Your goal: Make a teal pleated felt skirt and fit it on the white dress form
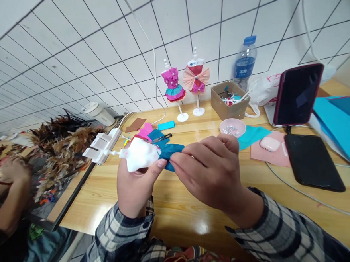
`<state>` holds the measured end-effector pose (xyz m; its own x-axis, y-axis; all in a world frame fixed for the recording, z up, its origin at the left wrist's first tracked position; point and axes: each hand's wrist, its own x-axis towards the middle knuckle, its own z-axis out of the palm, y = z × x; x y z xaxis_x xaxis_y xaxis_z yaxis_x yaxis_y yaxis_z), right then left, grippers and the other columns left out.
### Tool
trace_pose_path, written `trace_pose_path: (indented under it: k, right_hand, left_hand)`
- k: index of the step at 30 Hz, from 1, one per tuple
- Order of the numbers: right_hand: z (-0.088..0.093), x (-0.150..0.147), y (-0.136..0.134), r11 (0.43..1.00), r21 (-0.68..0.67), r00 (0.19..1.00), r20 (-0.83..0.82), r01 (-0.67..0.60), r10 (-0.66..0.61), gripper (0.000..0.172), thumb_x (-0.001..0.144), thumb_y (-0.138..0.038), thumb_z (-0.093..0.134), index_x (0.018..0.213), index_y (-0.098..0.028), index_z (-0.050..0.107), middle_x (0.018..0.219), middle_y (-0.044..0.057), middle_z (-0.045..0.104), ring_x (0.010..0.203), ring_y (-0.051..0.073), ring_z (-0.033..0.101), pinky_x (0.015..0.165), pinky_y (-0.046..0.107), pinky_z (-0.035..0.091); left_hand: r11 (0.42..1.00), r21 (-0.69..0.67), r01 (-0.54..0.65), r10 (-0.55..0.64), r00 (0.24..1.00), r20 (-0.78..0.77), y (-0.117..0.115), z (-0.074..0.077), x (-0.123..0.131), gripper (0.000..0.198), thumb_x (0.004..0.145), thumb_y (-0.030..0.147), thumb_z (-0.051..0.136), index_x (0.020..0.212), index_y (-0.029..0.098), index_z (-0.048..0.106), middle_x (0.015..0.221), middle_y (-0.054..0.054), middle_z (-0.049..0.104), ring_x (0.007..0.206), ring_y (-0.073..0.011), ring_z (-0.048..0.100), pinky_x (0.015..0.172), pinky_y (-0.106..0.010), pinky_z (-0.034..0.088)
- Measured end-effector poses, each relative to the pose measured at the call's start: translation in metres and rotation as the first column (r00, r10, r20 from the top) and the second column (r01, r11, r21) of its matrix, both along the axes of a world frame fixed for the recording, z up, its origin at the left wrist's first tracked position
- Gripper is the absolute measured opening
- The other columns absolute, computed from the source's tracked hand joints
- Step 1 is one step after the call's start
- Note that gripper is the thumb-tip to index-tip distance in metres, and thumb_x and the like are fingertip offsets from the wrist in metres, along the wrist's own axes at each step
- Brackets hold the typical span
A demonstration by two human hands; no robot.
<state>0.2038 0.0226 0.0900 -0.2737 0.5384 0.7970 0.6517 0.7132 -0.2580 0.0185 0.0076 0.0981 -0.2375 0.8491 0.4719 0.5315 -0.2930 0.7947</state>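
Observation:
A small white dress form (140,154) lies sideways in my left hand (134,192), its knobbed neck pointing left. My left fingers wrap round it from below, with the thumb pressed near its waist. Dark blue crepe paper (169,154) is gathered about the lower end of the form. My right hand (211,169) pinches the right edge of that paper between thumb and fingers. Just behind the form lie black thread snips (161,138) on a dark blue scrap, beside a pink paper piece (145,131).
Two dressed miniature forms (173,89) stand by the tiled wall, near a cardboard box (229,101) of scraps and a water bottle (245,64). A pink dish (232,128) holds beads. A tablet (299,95) and black phone (315,161) are right. Left, another person's hands (16,174) are near feathers.

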Motion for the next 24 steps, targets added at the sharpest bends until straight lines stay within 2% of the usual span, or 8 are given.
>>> trace_pose_path:
  k: [4, 9, 12, 18, 20, 24]
  right_hand:
    - [-0.002, -0.002, 0.001, 0.999, 0.021, 1.000, -0.011, -0.029, 0.030, 0.012, 0.095, -0.024, 0.055, 0.086, -0.026, 0.064, 0.086, 0.001, 0.068, 0.081, 0.020, 0.051, 0.079, 0.040, 0.030]
    - [0.004, -0.001, 0.005, 0.973, -0.111, 0.977, -0.095, -0.202, 0.192, 0.015, 0.095, -0.021, 0.051, 0.087, -0.020, 0.064, 0.094, 0.006, 0.065, 0.086, 0.020, 0.053, 0.078, 0.037, 0.038]
    - [0.009, 0.001, 0.006, 0.931, -0.218, 0.951, -0.171, -0.292, 0.258, 0.015, 0.095, -0.018, 0.049, 0.089, -0.019, 0.063, 0.091, 0.006, 0.065, 0.086, 0.020, 0.053, 0.078, 0.035, 0.039]
    - [0.013, 0.003, 0.010, 0.802, -0.421, 0.904, -0.251, -0.425, 0.347, 0.015, 0.094, -0.016, 0.050, 0.085, -0.020, 0.061, 0.085, 0.002, 0.062, 0.081, 0.017, 0.051, 0.074, 0.031, 0.035]
    - [0.012, 0.002, 0.010, 0.813, -0.430, 0.919, -0.217, -0.392, 0.329, 0.015, 0.094, -0.017, 0.051, 0.085, -0.020, 0.062, 0.084, 0.001, 0.061, 0.080, 0.018, 0.050, 0.073, 0.032, 0.033]
    - [0.009, 0.000, 0.007, 0.919, -0.324, 0.973, -0.121, -0.226, 0.197, 0.016, 0.095, -0.022, 0.053, 0.088, -0.022, 0.067, 0.087, 0.003, 0.064, 0.082, 0.020, 0.049, 0.077, 0.037, 0.030]
  left_hand:
    - [1.000, 0.005, -0.003, 0.002, 0.999, 0.039, -0.001, -0.004, -0.002, 0.042, 0.073, 0.040, 0.083, 0.102, 0.015, 0.065, 0.093, -0.003, 0.071, 0.084, -0.0181, 0.068, 0.077, -0.029, 0.056]
    - [0.999, 0.039, -0.020, 0.021, 1.000, -0.021, -0.002, 0.000, -0.002, 0.047, 0.066, 0.039, 0.087, 0.099, 0.015, 0.063, 0.087, -0.001, 0.067, 0.075, -0.0148, 0.065, 0.069, -0.026, 0.055]
    - [0.998, 0.059, -0.018, 0.022, 0.998, -0.055, -0.003, 0.000, -0.003, 0.053, 0.064, 0.041, 0.088, 0.103, 0.016, 0.061, 0.090, -0.001, 0.067, 0.075, -0.0154, 0.066, 0.068, -0.026, 0.055]
    - [0.983, 0.182, 0.016, 0.013, 0.988, -0.156, -0.006, -0.003, -0.004, 0.057, 0.062, 0.047, 0.088, 0.102, 0.019, 0.058, 0.094, -0.002, 0.065, 0.083, -0.0184, 0.067, 0.076, -0.032, 0.056]
    - [0.974, 0.225, 0.031, 0.013, 0.981, -0.192, -0.008, -0.002, -0.002, 0.056, 0.062, 0.046, 0.089, 0.100, 0.019, 0.059, 0.093, -0.001, 0.064, 0.082, -0.0178, 0.066, 0.077, -0.032, 0.056]
    - [0.975, 0.222, 0.000, 0.048, 0.977, -0.209, -0.008, -0.003, -0.001, 0.058, 0.061, 0.048, 0.089, 0.102, 0.020, 0.059, 0.093, -0.001, 0.064, 0.082, -0.0187, 0.066, 0.077, -0.033, 0.055]
